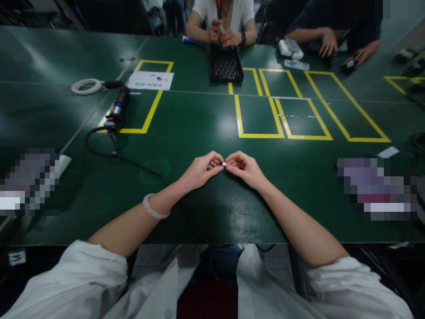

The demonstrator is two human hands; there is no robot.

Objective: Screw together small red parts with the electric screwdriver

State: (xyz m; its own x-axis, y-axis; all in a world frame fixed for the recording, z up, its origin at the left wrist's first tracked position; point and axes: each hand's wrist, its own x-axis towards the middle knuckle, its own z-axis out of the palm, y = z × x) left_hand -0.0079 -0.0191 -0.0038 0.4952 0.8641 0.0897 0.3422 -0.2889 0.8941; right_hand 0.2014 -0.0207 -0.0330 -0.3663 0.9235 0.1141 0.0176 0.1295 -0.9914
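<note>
My left hand (201, 169) and my right hand (245, 168) meet above the middle of the green table (186, 133). Their fingertips pinch a tiny light-coloured part (224, 164) between them. The part is too small to name. A pale bangle (154, 208) circles my left wrist. Both forearms stretch forward from white sleeves at the table's near edge.
A black power tool (118, 107) with a black cable (133, 161) lies at the left beside a white tape ring (86, 86) and a paper sheet (151, 80). Yellow tape boxes (259, 135) mark the table. A black tray (225, 64) stands before a person opposite; another person sits at the far right.
</note>
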